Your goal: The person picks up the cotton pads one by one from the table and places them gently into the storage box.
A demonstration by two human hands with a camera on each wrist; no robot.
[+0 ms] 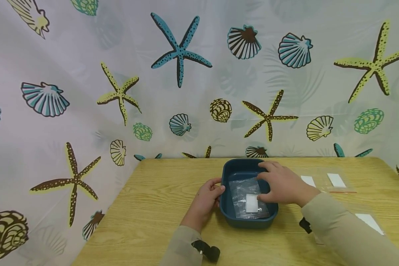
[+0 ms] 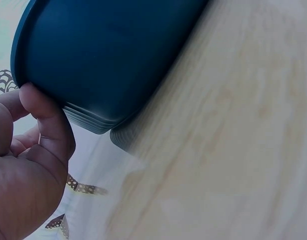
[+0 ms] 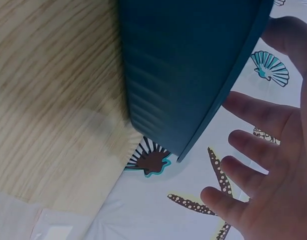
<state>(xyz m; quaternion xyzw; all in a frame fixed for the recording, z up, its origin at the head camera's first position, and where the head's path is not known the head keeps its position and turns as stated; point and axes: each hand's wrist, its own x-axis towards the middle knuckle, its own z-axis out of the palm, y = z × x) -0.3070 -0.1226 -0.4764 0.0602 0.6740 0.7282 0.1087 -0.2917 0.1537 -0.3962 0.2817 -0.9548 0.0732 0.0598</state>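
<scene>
A dark blue plastic bin (image 1: 232,221) sits on the table with a clear zip bag (image 1: 244,186) inside it. The bag bears a white label (image 1: 251,203). My left hand (image 1: 204,201) holds the bin's left side near the rim, its fingers bent against the wall in the left wrist view. Over the right part of the bin reaches my right hand (image 1: 284,184), fingers spread and loosely bent, thumb beside the white label. In the right wrist view, this hand's fingers (image 3: 253,145) spread apart above the bin's rim, with nothing visible between them.
Clear bags with white labels (image 1: 336,180) lie on the wooden table (image 1: 146,207) to the right. Another labelled bag (image 1: 368,222) is partly under the right sleeve. A curtain (image 1: 199,96) printed with starfish and shells hangs behind the table. Dark straps are on both wrists.
</scene>
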